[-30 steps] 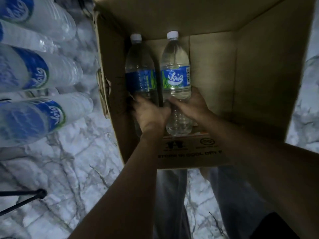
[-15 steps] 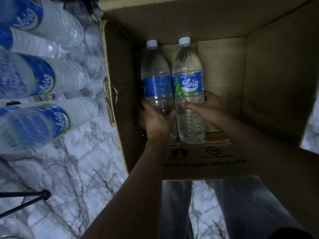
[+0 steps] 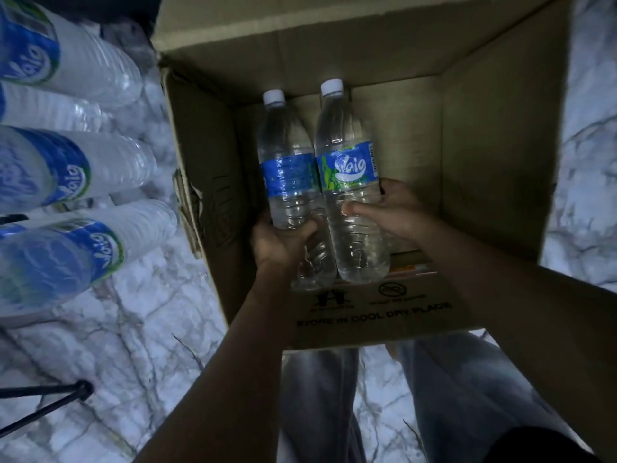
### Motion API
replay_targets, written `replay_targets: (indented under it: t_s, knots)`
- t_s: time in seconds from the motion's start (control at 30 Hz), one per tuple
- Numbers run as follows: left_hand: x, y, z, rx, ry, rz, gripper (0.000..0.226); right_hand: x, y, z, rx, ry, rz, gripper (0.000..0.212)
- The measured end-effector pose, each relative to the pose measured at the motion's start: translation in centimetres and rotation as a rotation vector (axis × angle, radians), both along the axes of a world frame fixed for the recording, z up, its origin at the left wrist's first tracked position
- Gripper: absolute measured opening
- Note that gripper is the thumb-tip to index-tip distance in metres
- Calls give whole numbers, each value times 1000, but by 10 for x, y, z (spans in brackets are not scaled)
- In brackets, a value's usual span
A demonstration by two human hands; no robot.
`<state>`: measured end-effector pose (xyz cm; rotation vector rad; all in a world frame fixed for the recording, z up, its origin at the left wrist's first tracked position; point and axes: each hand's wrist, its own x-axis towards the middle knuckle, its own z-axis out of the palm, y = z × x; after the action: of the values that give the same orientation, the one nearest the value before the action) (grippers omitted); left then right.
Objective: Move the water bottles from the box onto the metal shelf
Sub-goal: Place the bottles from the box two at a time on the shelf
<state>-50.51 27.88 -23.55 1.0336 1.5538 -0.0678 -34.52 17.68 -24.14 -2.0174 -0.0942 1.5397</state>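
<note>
- A person's legs in pale jeans stand on a white marble-patterned floor, nearest the camera, with both bare forearms reaching forward and down.
- A thin black metal leg angles across the floor at lower left.
- The near flap of an open cardboard box, printed "STORE IN COOL DRY PLACE", lies just ahead of the knees.
- The left hand is wrapped around the lower half of the left water bottle, fingers curled across its front below the blue label.
- The right hand grips the right water bottle at mid-body, just under its blue-and-green "Vaio" label, thumb on the front and fingers behind.
- Both bottles, clear and white-capped, are side by side and touching, held within the box opening, caps pointing away from the camera; whether their bases rest on the box floor cannot be told.
- The rest of the box interior appears bare and dim.
- Beside the box, at far left, a row of matching stacked bottles lies on its side, bases toward the box; what supports them is not visible.
</note>
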Motion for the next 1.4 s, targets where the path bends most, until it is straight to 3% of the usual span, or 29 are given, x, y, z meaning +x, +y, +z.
replay_targets:
  t_s: [0.17, 0.23, 0.33, 0.4, 0.63, 0.83, 0.97, 1.23, 1.4]
  knots:
    - [-5, 1, 48, -11, -63, -3, 48, 6, -11, 48, -22, 8, 9, 71]
    - [-7, 2, 80, -16, -81, -5, 51, 8, -14, 80, 9, 18, -13, 63]
    - [-13, 1, 137, -40, -147, -12, 45, 6, -16, 143, 48, 11, -56, 33]
    - [-17, 3, 181, -35, -172, -10, 43, 5, -17, 188, 82, -1, -69, 26]
    - [-25, 14, 348, 52, -256, -46, 36, 5, -13, 349, 196, -61, -64, 45]
    - [-25, 28, 512, 172, -383, -61, 48, 6, -2, 512, 339, -144, -67, 40]
    - [-24, 36, 611, 275, -472, -69, 41, 7, 8, 617, 448, -217, -37, 44]
    - [-8, 61, 753, 520, -681, -96, 43, 18, 29, 766, 681, -378, -74, 67]
    - [8, 72, 816, 615, -807, -127, 41, 26, 35, 842, 818, -472, -93, 48]
